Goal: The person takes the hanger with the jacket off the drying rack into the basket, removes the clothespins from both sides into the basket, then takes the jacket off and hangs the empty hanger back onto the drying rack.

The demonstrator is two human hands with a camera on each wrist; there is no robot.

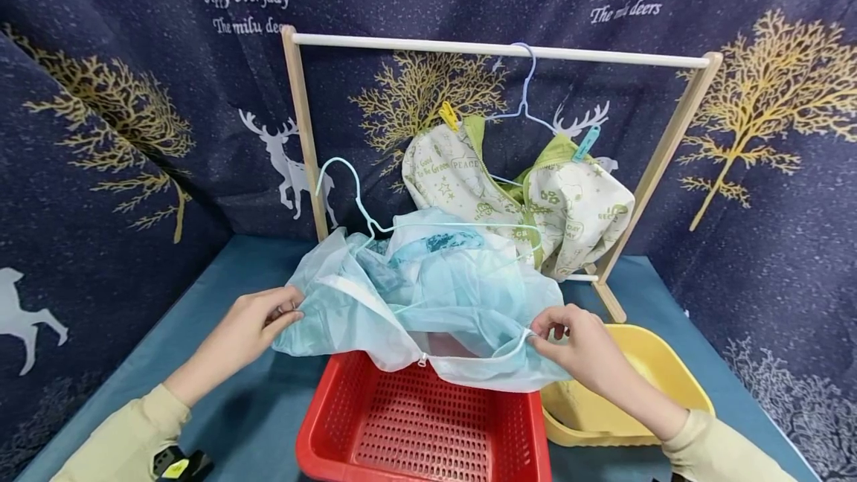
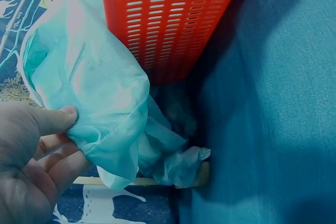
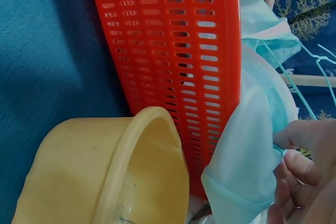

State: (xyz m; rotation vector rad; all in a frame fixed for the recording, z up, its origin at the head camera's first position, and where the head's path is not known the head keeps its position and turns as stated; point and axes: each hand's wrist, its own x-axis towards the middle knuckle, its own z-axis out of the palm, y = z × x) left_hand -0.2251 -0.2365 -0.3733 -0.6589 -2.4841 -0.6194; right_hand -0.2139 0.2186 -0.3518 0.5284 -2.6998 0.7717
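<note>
A sheer light-blue zip jacket [image 1: 462,288] is spread between my two hands, partly over the red basket. My left hand [image 1: 257,318] pinches its left edge between thumb and fingers; the left wrist view shows the thumb [image 2: 58,120] on the cloth. Opposite, my right hand [image 1: 579,341] pinches the edge of the jacket's front opening, also seen in the right wrist view [image 3: 299,177]. The zip pull [image 1: 422,360] hangs at the front between both hands. A pale-blue hanger [image 1: 462,225] lies across the jacket's neck, hook up at the left, its lower part partly hidden by fabric.
The red perforated basket [image 1: 428,430] stands in front, with a yellow basin [image 1: 669,378] to its right. Behind is a wood-and-white clothes rack [image 1: 402,43]. On it hangs a white-and-green printed jacket [image 1: 455,169], pegged with a yellow [image 1: 448,115] and a blue clothes peg [image 1: 586,143].
</note>
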